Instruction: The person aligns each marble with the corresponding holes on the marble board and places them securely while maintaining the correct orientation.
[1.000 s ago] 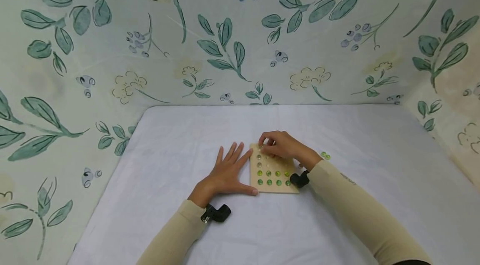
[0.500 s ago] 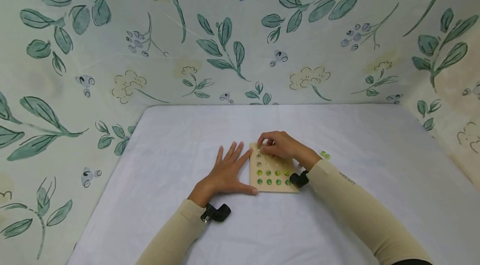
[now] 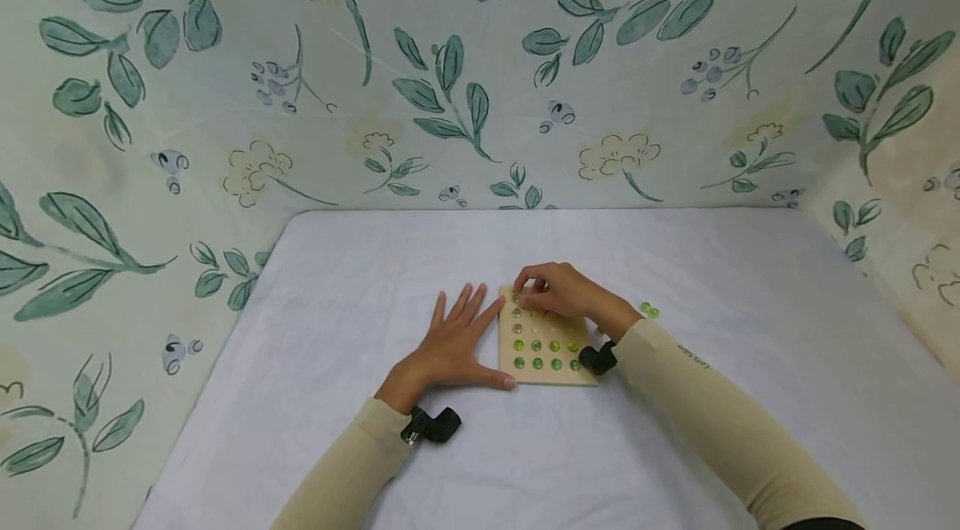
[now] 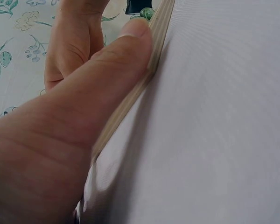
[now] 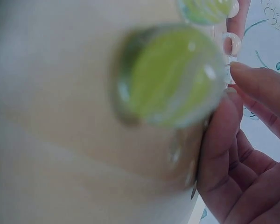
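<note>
— What are the two hands doing at the square pale wooden board (image 3: pixel 546 345) with its rows of round hollows?

— The left hand (image 3: pixel 456 344) is lying flat on the white cloth-covered tabletop (image 3: pixel 360 305), fingers straight and spread. Its thumb is pressing along the board's left edge, which the left wrist view is showing close up (image 4: pixel 130 100). The right hand (image 3: pixel 558 290) is hovering over the far left corner of the board with its fingers curled down and the tips drawn narrowly together. I cannot tell whether they are pinching a bead; they are hiding whatever is under them.

— And the board itself?

— It is lying flat at the middle of the tabletop, between the two hands. Round green glass beads (image 3: pixel 546 355) are sitting in the two nearest rows, and a few paler, clearer beads (image 3: pixel 517 321) are sitting along the left side farther back. The right wrist view is showing one green bead (image 5: pixel 175 74) very close and blurred.

— Anything else around?

— A few loose green beads (image 3: pixel 649 310) are lying on the cloth right of the board, just beyond the right forearm. A floral-printed fabric backdrop (image 3: pixel 480 63) is standing behind and at the sides.

— Any change from a second ago?

— Hardly any. Both hands are staying where they were, and the board is not shifting.
</note>
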